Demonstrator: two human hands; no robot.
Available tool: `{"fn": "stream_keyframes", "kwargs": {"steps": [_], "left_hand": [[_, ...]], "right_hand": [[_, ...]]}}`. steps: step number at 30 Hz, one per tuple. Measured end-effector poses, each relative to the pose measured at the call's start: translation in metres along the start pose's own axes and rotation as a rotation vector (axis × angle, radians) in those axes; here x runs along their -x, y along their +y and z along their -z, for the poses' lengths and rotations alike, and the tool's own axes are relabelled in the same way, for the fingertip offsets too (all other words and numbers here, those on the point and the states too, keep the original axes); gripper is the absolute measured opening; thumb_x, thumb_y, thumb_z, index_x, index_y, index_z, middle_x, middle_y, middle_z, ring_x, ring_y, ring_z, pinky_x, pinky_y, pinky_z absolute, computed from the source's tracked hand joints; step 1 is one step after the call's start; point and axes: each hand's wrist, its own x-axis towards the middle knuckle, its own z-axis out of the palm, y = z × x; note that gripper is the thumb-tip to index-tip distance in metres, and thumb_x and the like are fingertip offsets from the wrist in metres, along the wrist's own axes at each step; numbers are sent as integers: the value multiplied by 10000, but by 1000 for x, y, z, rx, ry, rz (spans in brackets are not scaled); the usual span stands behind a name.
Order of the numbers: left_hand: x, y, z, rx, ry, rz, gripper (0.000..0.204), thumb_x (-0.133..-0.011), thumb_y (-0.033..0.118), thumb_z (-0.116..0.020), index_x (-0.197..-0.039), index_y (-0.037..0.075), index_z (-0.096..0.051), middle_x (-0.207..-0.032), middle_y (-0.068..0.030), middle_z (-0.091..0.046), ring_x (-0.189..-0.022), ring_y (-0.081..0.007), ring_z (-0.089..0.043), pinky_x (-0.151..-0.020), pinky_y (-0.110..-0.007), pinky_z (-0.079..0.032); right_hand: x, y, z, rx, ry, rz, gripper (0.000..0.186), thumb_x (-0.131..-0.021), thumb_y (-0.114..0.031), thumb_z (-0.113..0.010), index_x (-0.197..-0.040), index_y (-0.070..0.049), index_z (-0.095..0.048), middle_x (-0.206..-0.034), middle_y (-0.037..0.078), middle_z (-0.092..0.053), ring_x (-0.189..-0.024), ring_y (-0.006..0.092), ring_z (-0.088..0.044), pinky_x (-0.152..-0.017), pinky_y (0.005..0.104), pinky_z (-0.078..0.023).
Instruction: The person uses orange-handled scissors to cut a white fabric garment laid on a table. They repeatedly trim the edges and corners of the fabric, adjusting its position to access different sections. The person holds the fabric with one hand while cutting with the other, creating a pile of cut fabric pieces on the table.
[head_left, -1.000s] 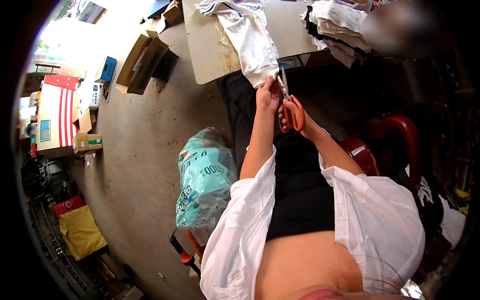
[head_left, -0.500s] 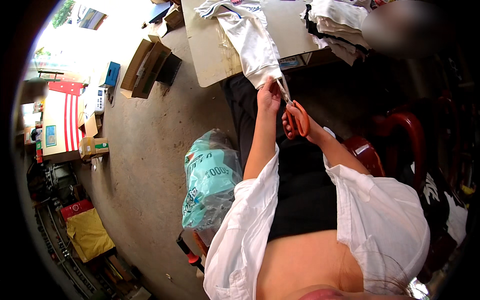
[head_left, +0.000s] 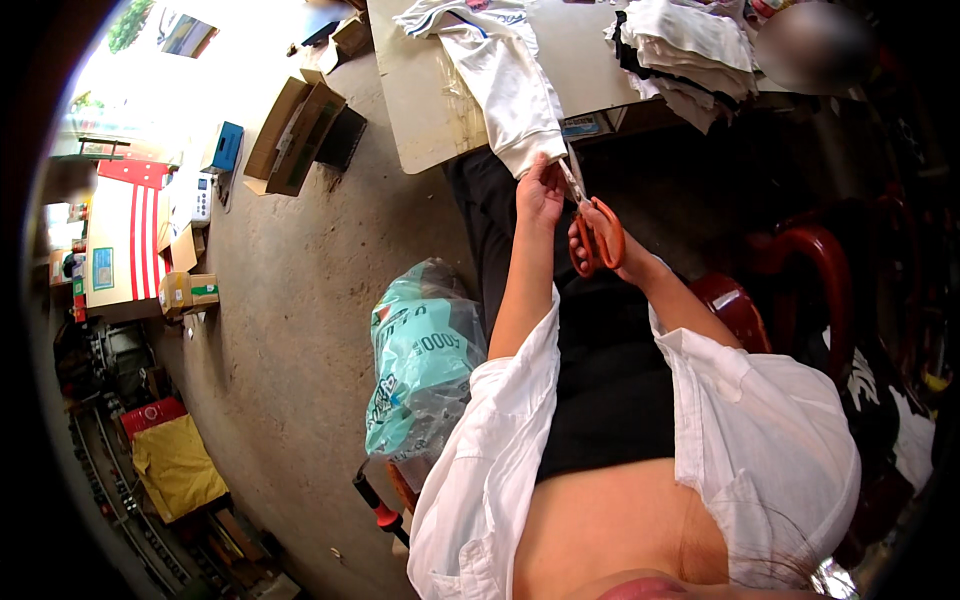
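A white garment (head_left: 505, 95) with a blue stripe lies over the table, its narrow end hanging past the near edge. My left hand (head_left: 541, 192) grips that end, fingers closed on the cloth. In my right hand (head_left: 625, 245) is a pair of scissors (head_left: 600, 240) with orange handles. The blades point up and away from me, parted, right beside the garment's end and my left fingertips. Whether they touch cloth is too small to tell.
The table (head_left: 415, 115) also holds a pile of white and black garments (head_left: 680, 50) at the right. A clear bag with turquoise contents (head_left: 420, 340) stands left of me. A dark red chair (head_left: 815, 260) is at my right, and an open cardboard box (head_left: 292, 135) sits on the floor.
Both hands keep hold of the cloth and scissors. The scissors have shifted slightly to the right, and the whole view has moved a little.
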Motion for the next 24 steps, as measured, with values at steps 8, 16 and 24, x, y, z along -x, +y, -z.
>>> {"fn": "stream_keyframes", "kwargs": {"steps": [8,16,24], "left_hand": [[-1,-1,5,-20,-55,47,135,-875,205,-632,-943,88,-620,-835,-3,-652,-802,-147,-617,-675,-264,-481],[10,-2,-5,6,-14,79,251,-857,303,-651,-958,73,-638,-906,-21,-649,-871,-197,-593,-808,-343,-473],[5,-6,-8,-9,-220,175,302,-920,310,-548,-1030,34,-597,-990,-102,-645,-911,-232,-602,-784,-372,-495]], "right_hand": [[-11,-4,-5,-7,38,44,494,-884,-569,-482,-817,-83,-541,-702,15,-534,-546,96,-520,-490,246,-462],[-22,3,-2,-14,75,96,460,-911,-546,-450,-747,-116,-480,-596,-25,-479,-461,69,-459,-452,199,-405],[-13,13,-1,-9,71,113,467,-911,-551,-444,-735,-119,-455,-568,-23,-463,-420,80,-455,-411,214,-386]]}}
